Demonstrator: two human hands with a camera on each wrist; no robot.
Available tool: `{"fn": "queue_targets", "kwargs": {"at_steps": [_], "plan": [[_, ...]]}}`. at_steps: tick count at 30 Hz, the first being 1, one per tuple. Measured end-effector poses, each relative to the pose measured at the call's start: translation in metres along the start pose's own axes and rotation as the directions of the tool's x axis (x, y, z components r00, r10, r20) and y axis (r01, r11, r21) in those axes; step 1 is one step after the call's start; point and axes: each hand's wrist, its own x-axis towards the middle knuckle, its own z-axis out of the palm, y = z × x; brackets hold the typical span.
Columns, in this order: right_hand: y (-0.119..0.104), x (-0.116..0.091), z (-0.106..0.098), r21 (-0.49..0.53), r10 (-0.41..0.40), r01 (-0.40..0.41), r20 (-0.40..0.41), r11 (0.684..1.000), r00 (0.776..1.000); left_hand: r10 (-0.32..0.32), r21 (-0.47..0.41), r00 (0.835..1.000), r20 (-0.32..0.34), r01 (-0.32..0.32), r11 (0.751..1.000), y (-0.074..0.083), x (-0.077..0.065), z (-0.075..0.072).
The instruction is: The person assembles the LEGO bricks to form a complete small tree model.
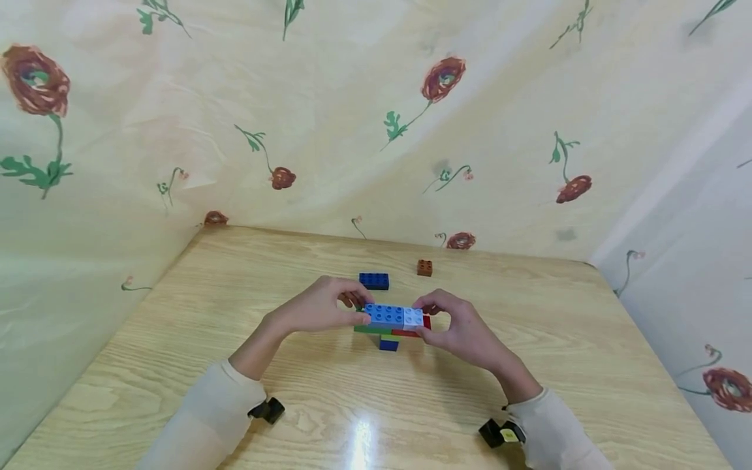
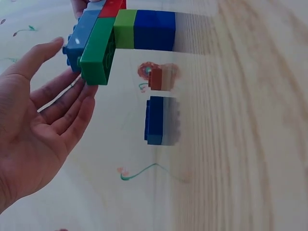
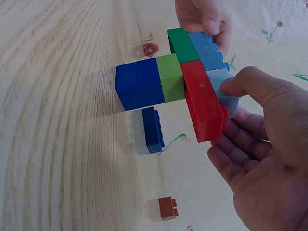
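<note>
A stack of toy building bricks stands on the table between both hands. Its top layer is a long blue brick (image 1: 386, 316) beside a short pale blue brick (image 1: 414, 318). Under these lie a green brick (image 2: 97, 57) and a red brick (image 3: 204, 103), borne by a lime green brick (image 3: 170, 79) and two dark blue bricks (image 3: 148, 83) at the base. My left hand (image 1: 323, 305) pinches the blue brick's left end, thumb in front and fingers behind. With thumb and fingers, my right hand (image 1: 461, 329) grips the pale blue brick at the other end.
Behind the stack, a dark blue brick (image 1: 373, 281) lies on the wooden table (image 1: 176, 339). Farther back and to the right is a small brown brick (image 1: 425, 267). A flower-patterned sheet (image 1: 329, 117) hangs along the table's back and sides.
</note>
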Motion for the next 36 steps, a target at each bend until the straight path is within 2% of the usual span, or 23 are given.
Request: {"fn": "queue_targets", "kwargs": {"at_steps": [8, 16, 25, 36], "plan": [[-0.001, 0.0, -0.001, -0.015, -0.004, 0.004, -0.004, 1.0, 1.0, 0.0, -0.015, 0.993, -0.12, -0.001, 1.0, -0.019, 0.011, -0.018], [-0.001, 0.0, 0.0, -0.01, -0.014, 0.014, 0.003, 1.0, 1.0, -0.055, -0.039, 0.981, -0.189, 0.048, 0.998, -0.041, 0.026, -0.019], [-0.001, -0.002, 0.0, -0.011, 0.001, -0.001, 0.0, 1.0, 1.0, -0.102, -0.062, 0.977, -0.185, 0.092, 0.994, -0.052, 0.046, -0.016], [-0.005, -0.003, -0.001, -0.01, -0.025, 0.025, -0.001, 1.0, 1.0, -0.212, -0.057, 0.968, -0.136, 0.206, 0.977, -0.074, 0.068, -0.01]]}}
